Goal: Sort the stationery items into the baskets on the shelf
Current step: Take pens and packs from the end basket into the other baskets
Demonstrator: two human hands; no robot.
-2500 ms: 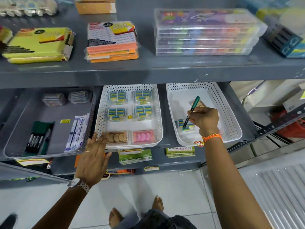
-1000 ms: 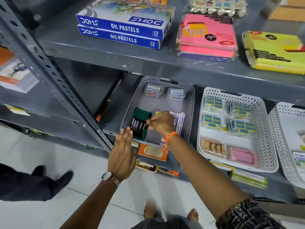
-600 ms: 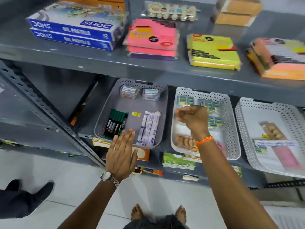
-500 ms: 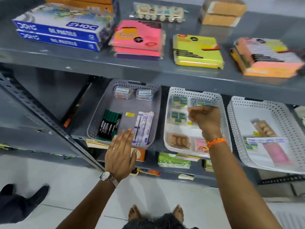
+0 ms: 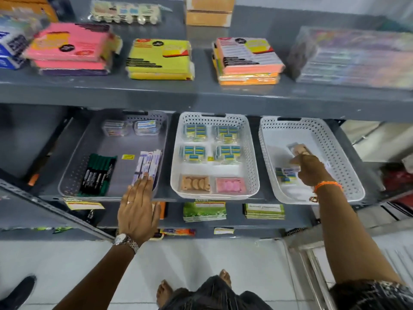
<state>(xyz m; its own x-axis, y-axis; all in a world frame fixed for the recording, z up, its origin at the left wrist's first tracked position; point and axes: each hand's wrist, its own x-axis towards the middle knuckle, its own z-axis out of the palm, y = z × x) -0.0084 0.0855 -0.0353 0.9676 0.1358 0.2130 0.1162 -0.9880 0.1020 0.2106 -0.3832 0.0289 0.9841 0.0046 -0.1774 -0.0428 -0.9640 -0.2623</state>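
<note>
The right hand (image 5: 309, 170) is reached into the right basket (image 5: 348, 166), its fingers curled at a blue pack (image 5: 285, 174); whether the pack is actually gripped cannot be told. The left hand (image 5: 138, 208) is held flat and open, empty, at the grey basket (image 5: 73, 173). The pack lies near the basket's left wall, its long axis roughly front to back (blur hides which way it faces). A loose pinch on the slick wrap could let it slip, and the beige pack (image 5: 299, 149) just behind could be dragged along.
</note>
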